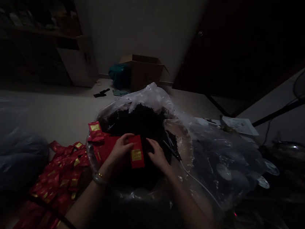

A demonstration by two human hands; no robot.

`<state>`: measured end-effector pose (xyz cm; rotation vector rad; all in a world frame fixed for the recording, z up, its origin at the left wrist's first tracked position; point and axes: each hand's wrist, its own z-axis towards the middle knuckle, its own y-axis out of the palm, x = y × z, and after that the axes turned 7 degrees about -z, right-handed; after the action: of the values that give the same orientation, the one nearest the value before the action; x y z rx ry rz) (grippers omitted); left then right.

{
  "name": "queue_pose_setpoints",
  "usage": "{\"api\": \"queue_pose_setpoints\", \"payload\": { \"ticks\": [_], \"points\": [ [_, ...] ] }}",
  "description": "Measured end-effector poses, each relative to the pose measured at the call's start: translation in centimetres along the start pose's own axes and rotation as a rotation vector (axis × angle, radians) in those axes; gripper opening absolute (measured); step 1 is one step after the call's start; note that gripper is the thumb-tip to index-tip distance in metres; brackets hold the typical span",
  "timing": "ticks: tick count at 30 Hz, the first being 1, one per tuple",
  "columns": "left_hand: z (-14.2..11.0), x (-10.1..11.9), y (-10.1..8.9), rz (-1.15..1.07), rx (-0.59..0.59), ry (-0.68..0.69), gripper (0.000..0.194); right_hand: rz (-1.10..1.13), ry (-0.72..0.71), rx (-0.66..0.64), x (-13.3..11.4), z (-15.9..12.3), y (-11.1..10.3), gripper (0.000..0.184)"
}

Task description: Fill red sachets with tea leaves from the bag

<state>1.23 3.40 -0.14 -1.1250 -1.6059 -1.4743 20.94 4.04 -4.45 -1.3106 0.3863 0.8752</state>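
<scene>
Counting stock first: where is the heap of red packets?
In the head view, the heap of red packets lies at lower left, just left of the clear plastic bag of dark leaves, and below and left of the left hand.

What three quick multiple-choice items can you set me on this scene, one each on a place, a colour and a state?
1. Where is the cardboard box?
A) On the shelf
B) By the far wall
C) Inside the bag

2. What colour are the packets on the left?
A) Blue
B) Green
C) Red and gold

3. What state is the left hand in?
A) Holding a red packet
B) Gripping scissors
C) Resting on the box

1: B, the box stands against the wall at the back.
2: C, the packets are red with gold labels.
3: A, its fingers are on the packet's edge.
</scene>
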Motion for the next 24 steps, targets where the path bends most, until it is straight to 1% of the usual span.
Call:
{"api": "queue_pose_setpoints", "payload": {
  "ticks": [2,4,6,9,11,13,15,18,21,24],
  "points": [
    [0.3,-0.2,-0.3,0.019,-0.02,0.011,0.048,-0.004,0.009,-0.002,0.2,0.0,0.0,0.062],
    [0.5,-0.2,-0.3,0.069,-0.046,0.036,0.044,0.01,0.002,-0.008,-0.1,0.1,0.0,0.062],
    [0.7,-0.2,0.0,0.127,-0.078,0.068,0.041,0.042,-0.014,-0.008,-0.9,0.4,0.0,0.061],
    [1.0,-0.2,0.3,0.188,-0.123,0.126,0.036,0.073,-0.03,0.033,-2.4,1.1,0.1,0.059],
    [1.1,-0.3,0.5,0.214,-0.14,0.159,0.033,0.034,-0.068,0.046,-3.2,1.5,0.1,0.054],
    [1.3,-0.5,0.4,0.231,-0.143,0.186,0.029,-0.075,-0.112,0.037,-3.7,1.7,0.1,0.045],
    [1.5,-0.9,0.3,0.242,-0.113,0.203,0.026,-0.242,-0.134,0.058,-4.1,1.8,0.2,0.036],
    [1.7,-1.4,0.0,0.223,0.006,0.188,0.033,-0.458,-0.178,0.151,-4.4,1.7,0.6,0.03],
    [1.7,-1.8,-0.1,0.183,0.114,0.151,0.041,-0.5,-0.244,0.182,-4.4,1.5,1.2,0.03],
    [1.6,-2.1,-0.1,0.151,0.151,0.126,0.047,-0.454,-0.274,0.167,-4.3,1.3,1.8,0.03]
  ]
}}
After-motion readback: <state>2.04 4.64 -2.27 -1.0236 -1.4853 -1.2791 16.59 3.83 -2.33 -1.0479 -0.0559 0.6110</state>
